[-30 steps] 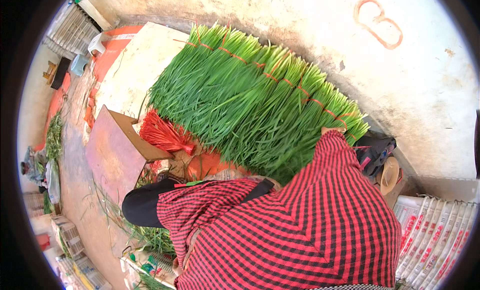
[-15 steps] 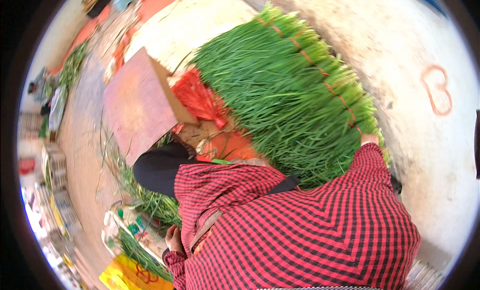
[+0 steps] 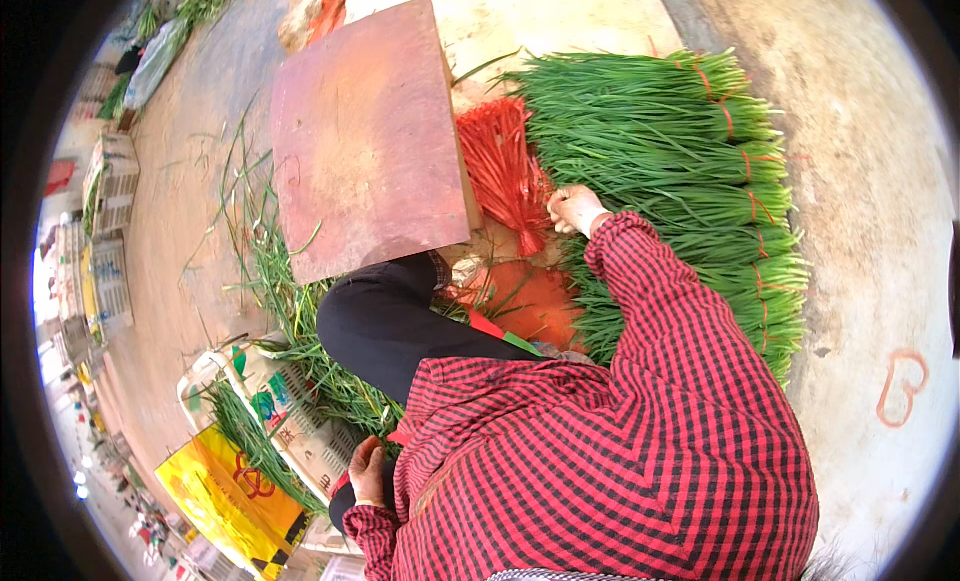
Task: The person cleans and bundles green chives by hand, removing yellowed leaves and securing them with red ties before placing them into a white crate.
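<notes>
My right hand (image 3: pixel 575 210) is at the leaf ends of the green garlic chives (image 3: pixel 650 146), beside a bunch of red plastic ties (image 3: pixel 505 171). Its fingers are curled together, and anything between them is too small to make out. Side by side lie several chive bundles, leaves to the left and pale stems to the right, red ties (image 3: pixel 756 207) round their stem ends. Low on the left, my left hand (image 3: pixel 367 471) hangs by my knee with loosely curled fingers, next to a white crate (image 3: pixel 300 431). Nothing shows in it.
A reddish board (image 3: pixel 370 131) stands in front of my bent knee (image 3: pixel 370 321). Loose chives (image 3: pixel 310 356) lie between it and the crate. Left of the crate is a yellow bag (image 3: pixel 230 491). A pale wall (image 3: pixel 880 281) rises on the right.
My right hand has left the tied stem ends and moved left to the red ties. The view has turned, so the bundles and board appear shifted. My left hand stays by my knee.
</notes>
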Tool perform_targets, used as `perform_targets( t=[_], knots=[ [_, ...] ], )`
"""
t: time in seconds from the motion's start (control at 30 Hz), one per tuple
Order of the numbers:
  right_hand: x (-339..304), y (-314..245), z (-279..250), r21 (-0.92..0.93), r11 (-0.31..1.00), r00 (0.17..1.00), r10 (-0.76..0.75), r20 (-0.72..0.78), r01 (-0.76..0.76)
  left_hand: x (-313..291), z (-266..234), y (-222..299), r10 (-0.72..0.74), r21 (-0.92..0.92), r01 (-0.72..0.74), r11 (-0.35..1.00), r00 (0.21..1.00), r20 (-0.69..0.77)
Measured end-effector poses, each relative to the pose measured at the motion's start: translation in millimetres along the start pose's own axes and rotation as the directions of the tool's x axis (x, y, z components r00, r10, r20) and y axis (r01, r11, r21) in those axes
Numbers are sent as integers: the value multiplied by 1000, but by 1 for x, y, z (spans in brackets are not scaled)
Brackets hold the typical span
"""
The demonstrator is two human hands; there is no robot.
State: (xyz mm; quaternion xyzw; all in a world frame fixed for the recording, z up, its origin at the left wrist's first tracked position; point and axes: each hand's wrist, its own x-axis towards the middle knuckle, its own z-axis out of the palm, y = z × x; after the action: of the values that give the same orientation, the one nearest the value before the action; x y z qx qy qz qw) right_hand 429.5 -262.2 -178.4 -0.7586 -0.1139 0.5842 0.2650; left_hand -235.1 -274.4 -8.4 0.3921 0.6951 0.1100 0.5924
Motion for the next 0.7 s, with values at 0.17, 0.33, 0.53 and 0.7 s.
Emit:
perform_targets(
  t=[0.17,0.33,0.53,0.7],
  knots=[
    [4,29,58,421,801,893,448,49,-425,0,7,32,-2,-74,-5,997,996,-90],
    [26,61,72,802,597,876,395,-275,-17,15,40,113,185,8,-185,983,982,-47],
    [-8,-15,77,376,899,957,-132,-259,226,19,100,253,585,143,-570,809,804,-104],
    [-83,-73,69,-518,733,859,-512,6,441,27,236,366,810,310,-951,-8,176,559]
  ],
)
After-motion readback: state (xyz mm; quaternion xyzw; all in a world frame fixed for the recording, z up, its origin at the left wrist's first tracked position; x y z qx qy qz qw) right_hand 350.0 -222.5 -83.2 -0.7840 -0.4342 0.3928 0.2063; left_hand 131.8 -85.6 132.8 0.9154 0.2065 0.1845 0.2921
